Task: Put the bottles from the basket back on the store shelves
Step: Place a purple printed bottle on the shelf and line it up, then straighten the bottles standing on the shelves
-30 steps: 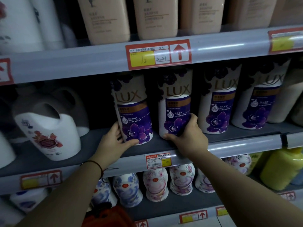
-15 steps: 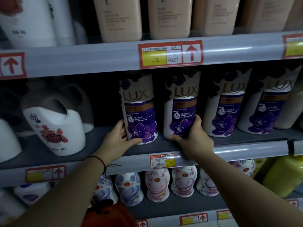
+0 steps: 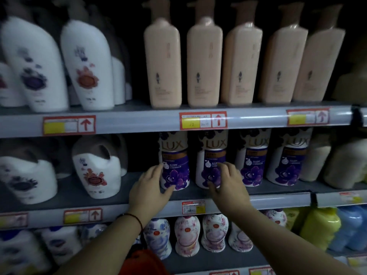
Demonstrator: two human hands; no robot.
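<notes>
On the middle shelf [image 3: 278, 201] we see four LUX bottles in a row: first LUX bottle [image 3: 174, 147] leftmost, second LUX bottle [image 3: 212, 155] just right of it. Our left hand [image 3: 148, 190] lies against the first one's left side; our right hand [image 3: 228, 185] sits before the second. Left of them stands a handled jug [image 3: 97, 171]. Pump bottles [image 3: 202, 64] line the shelf above; small rounded bottles [image 3: 187, 235] fill the shelf below.

LUX bottles [image 3: 174, 161]: glossy plastic, printed purple labels. Peach pump bottles [image 3: 202, 66]: smooth, satin plastic. Shelf edge strip [image 3: 139, 122]: glossy clear plastic over paper tags [image 3: 202, 121].
</notes>
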